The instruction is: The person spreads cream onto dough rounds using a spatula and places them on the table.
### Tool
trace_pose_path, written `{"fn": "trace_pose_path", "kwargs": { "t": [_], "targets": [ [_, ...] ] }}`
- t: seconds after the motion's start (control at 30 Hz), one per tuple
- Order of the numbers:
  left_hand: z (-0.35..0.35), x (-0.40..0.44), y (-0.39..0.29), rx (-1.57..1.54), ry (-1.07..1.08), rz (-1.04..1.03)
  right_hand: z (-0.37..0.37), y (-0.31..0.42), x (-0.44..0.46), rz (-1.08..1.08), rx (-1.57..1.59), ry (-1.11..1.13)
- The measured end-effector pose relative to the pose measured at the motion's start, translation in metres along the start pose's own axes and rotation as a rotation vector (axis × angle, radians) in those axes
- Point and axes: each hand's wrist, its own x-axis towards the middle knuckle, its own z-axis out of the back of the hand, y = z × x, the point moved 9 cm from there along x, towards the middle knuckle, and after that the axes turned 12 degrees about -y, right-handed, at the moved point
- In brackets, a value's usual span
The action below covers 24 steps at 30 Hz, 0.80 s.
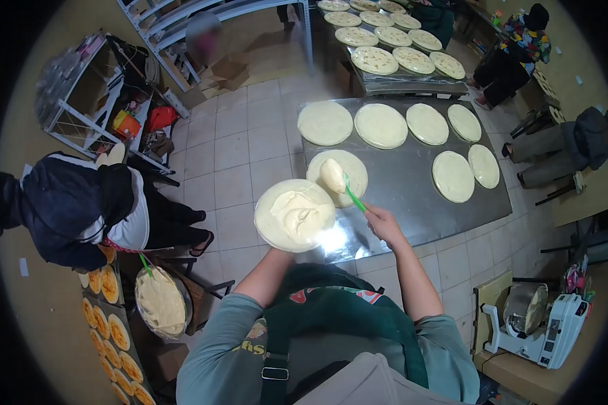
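In my right hand [381, 224] is a green-handled spatula [351, 192], its head heaped with pale cream [332, 175]. That head is over a flat, round pale dough base [353, 162] at the near left corner of the metal table. My left forearm [270, 273] reaches under a round, whitish bowl [269, 214] and supports it from below; the fingers are hidden. Thick swirled cream [300, 216] lies inside the bowl, which overlaps the near edge of the base.
More pale rounds [380, 125] lie on the metal table [412, 216]. Topped rounds [375, 60] cover a table behind. A co-worker [67, 209] stands left beside a large cream bowl [161, 304]. Other people [567, 148] are at the right; a mixer [544, 324] stands near right.
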Motion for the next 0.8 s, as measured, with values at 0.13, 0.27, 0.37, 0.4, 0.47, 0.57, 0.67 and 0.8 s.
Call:
{"fn": "trace_pose_path", "kwargs": {
  "t": [0.13,0.27,0.37,0.4,0.47,0.57,0.67,0.8],
  "targets": [
    [0.015,-0.004,-0.002,-0.004,0.006,0.056,-0.004,-0.02,0.04,0.336,-0.413,-0.259],
    [0.02,0.007,-0.002,-0.02,0.017,0.117,-0.014,-0.032,0.045,0.511,-0.801,-0.497],
    [0.024,0.019,-0.011,-0.03,0.037,0.164,0.003,-0.033,0.052,0.546,-0.907,-0.612],
    [0.026,0.024,-0.016,-0.031,0.045,0.183,0.008,-0.029,0.054,0.577,-0.957,-0.657],
    [0.025,0.034,-0.017,-0.038,0.06,0.226,0.021,-0.023,0.062,0.59,-1.041,-0.681],
    [0.022,0.063,-0.028,-0.052,0.092,0.29,0.035,-0.001,0.066,0.647,-1.179,-0.739],
    [0.015,0.084,-0.024,-0.062,0.12,0.345,0.041,0.023,0.06,0.655,-1.273,-0.805],
    [0.01,0.12,-0.01,0.019,0.109,0.336,0.053,0.033,0.053,0.235,-1.013,-0.779]
  ]
}}
